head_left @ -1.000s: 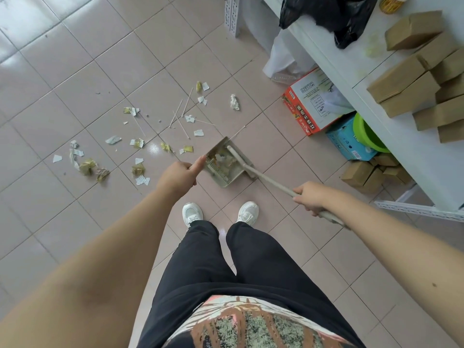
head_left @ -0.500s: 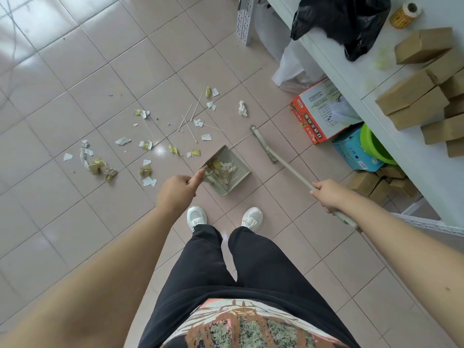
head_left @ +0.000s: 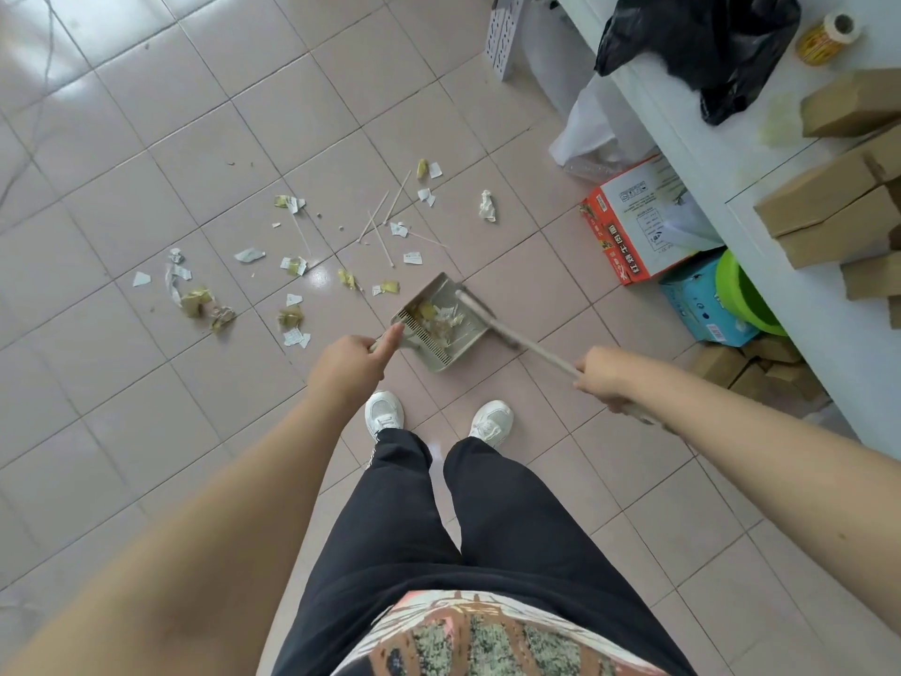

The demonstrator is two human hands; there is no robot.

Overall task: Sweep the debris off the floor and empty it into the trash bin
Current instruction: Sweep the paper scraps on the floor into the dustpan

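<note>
A beige dustpan [head_left: 460, 351] with a comb edge sits on the tiled floor just ahead of my shoes, with paper scraps lying in it. My left hand [head_left: 348, 365] grips the dustpan's handle, thumb pointing along it. My right hand [head_left: 607, 380] grips the beige broom handle [head_left: 541, 351]; the broom head [head_left: 480, 317] rests at the dustpan's right rim. Debris [head_left: 292, 268] of white and yellow paper bits and thin sticks is scattered over the tiles left of and beyond the pan. A crumpled white scrap [head_left: 487, 205] lies farther right. No trash bin is in view.
A white table [head_left: 760, 187] runs along the right, carrying a black plastic bag [head_left: 702, 46], a tape roll [head_left: 826, 36] and brown boxes [head_left: 838, 207]. Beneath it stand a red-and-white carton [head_left: 634, 222], a blue box [head_left: 697, 304], a green bowl [head_left: 741, 297] and small cardboard boxes [head_left: 751, 365].
The broom head swung out to the right of the dustpan, then came back to its right rim. My left hand kept its hold on the dustpan handle.
</note>
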